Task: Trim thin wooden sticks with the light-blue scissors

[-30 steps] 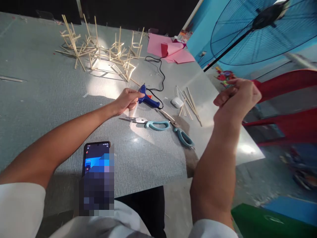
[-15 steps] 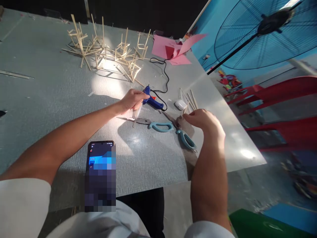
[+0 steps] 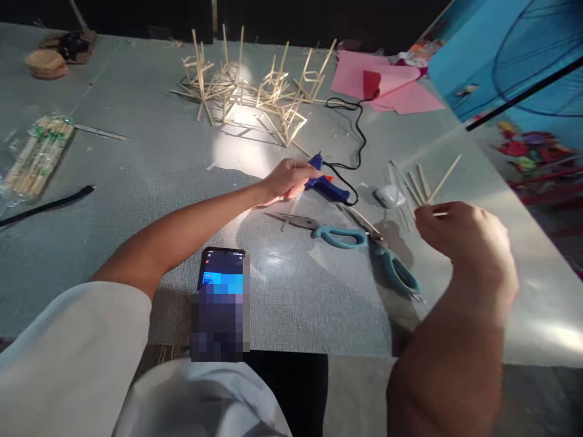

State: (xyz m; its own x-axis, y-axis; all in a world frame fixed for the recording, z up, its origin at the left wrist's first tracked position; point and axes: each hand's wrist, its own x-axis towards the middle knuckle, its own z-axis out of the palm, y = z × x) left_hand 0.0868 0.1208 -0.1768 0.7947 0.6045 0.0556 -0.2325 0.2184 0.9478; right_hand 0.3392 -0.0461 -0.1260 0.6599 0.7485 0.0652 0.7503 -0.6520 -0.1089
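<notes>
My left hand (image 3: pixel 289 180) is closed around the body of a blue glue gun (image 3: pixel 334 191) with an orange trigger. A translucent glue stick (image 3: pixel 298 201) shows below my fingers. My right hand (image 3: pixel 462 233) pinches a thin wooden stick (image 3: pixel 446 178), which slants up and away from my fingertips. Several more sticks (image 3: pixel 413 187) lie just beyond that hand, beside a white rounded case (image 3: pixel 388 196). Between my hands are blue-handled scissors (image 3: pixel 341 237) and a second blue-handled cutting tool (image 3: pixel 398 273), both lying on the table.
Small stick frames (image 3: pixel 273 100) stand at the back. A black cord (image 3: pixel 363 136) runs near pink paper (image 3: pixel 350 76). A phone (image 3: pixel 221 267) lies at the front edge. Bagged sticks (image 3: pixel 40 155), a black strap-like thing (image 3: pixel 50 205) and a round basket (image 3: pixel 46 64) are left.
The view has swung left, showing more of the table's left side. My right hand has moved right, away from the scissors, with a stick now showing in it. My left hand stays at the glue gun.
</notes>
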